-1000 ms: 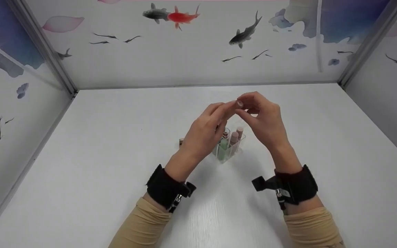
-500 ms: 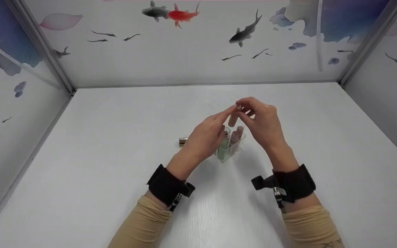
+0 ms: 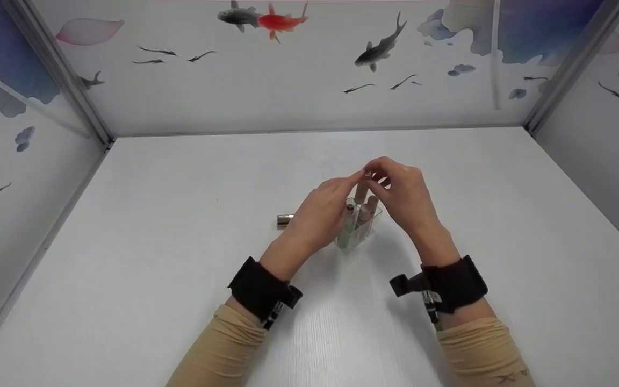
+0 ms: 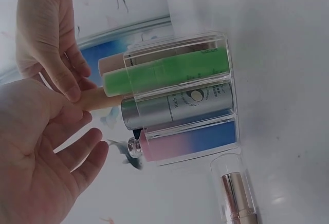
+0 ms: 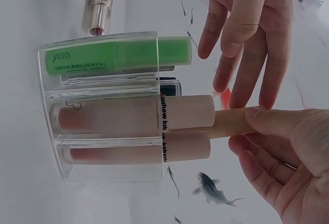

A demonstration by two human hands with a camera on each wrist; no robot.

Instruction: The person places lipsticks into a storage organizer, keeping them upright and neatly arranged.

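My right hand (image 3: 403,188) pinches a slim beige cosmetic tube (image 5: 231,123) between thumb and fingers, above the clear organizer (image 5: 149,175). Fingertips of my left hand (image 3: 317,215) touch that tube's upper end, the other fingers loosely extended. In the right wrist view, the tube's lower part passes behind two lip gloss tubes (image 5: 187,111) with pale pink caps. A green tube (image 4: 169,72), a silver tube (image 4: 149,112) and a pink-and-blue bottle (image 4: 190,142) also stand in the organizer. How far the beige tube reaches into the organizer I cannot tell.
A gold lipstick (image 3: 285,220) is on the white table (image 3: 180,258), left of the organizer and partly behind my left hand in the head view. White panels (image 3: 309,102) printed with fish enclose the table at the back and sides.
Both hands have come down slightly toward the organizer, with the beige tube in the right hand. The tube now hangs upright just over it, and more of the gold lipstick shows.
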